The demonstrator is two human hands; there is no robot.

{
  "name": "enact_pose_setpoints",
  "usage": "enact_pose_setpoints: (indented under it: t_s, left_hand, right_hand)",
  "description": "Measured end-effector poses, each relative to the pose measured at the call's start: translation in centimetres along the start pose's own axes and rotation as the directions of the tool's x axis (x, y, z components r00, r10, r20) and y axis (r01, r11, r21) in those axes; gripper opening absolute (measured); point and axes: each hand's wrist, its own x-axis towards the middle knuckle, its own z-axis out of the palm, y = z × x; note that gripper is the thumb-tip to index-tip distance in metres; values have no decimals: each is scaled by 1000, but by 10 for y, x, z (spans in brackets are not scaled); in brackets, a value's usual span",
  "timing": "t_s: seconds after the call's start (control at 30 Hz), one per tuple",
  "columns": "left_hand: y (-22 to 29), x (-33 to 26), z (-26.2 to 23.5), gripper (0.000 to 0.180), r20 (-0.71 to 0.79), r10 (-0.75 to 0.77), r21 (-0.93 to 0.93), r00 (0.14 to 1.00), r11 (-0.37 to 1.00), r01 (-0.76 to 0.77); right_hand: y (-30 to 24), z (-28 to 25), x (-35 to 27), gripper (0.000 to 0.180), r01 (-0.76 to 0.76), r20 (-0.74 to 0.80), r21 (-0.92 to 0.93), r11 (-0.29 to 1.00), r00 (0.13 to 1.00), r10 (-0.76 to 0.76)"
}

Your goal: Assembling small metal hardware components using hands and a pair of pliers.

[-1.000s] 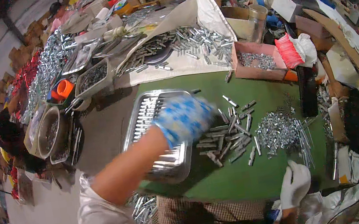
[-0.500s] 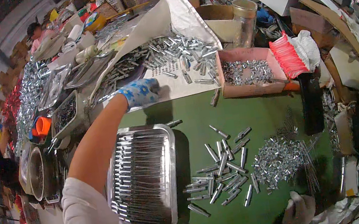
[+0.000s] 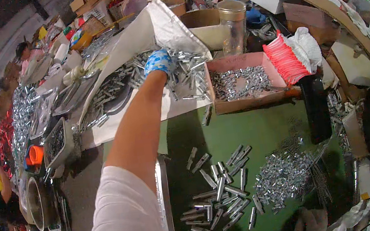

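Metal clips (image 3: pixel 188 74) lie heaped on a pale sheet (image 3: pixel 134 41) within reach; the gloved left hand (image 3: pixel 158 62) curls down onto them, its grasp hidden; the right hand (image 3: pixel 309 225) rests low, grip unclear.

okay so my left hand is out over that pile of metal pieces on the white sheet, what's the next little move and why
Probably close the left hand on a handful of the metal pieces. It rests on that pile on the white sheet, and whether it grips anything yet is unclear. The right hand waits low beside the sorted pieces on the green table.

my left glove (image 3: pixel 158 62): knit cloth w/ blue coat. clips (image 3: pixel 188 74) shiny metal, sheet (image 3: pixel 166 26) glossy, table (image 3: pixel 264 127) matt green.
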Motion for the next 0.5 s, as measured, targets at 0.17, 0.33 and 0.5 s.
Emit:
enact_pose_setpoints:
  t_s: [0.17, 0.33, 0.5]
  left_hand:
    - [5, 0, -2, 36, 37, -12, 13, 999, 1000, 12]
    - [-2, -76, -42, 31, -227, 227, -177, 947, 947, -270]
    - [48, -183, -110, 29, -46, 206, -434, 977, 877, -206]
  right_hand:
    - [1, -3, 0, 23, 2, -10, 43, 999, 1000, -2]
    - [-1, -5, 5, 23, 25, -17, 42, 999, 1000, -24]
    - [2, 7, 1, 24, -2, -46, 102, 995, 999, 7]
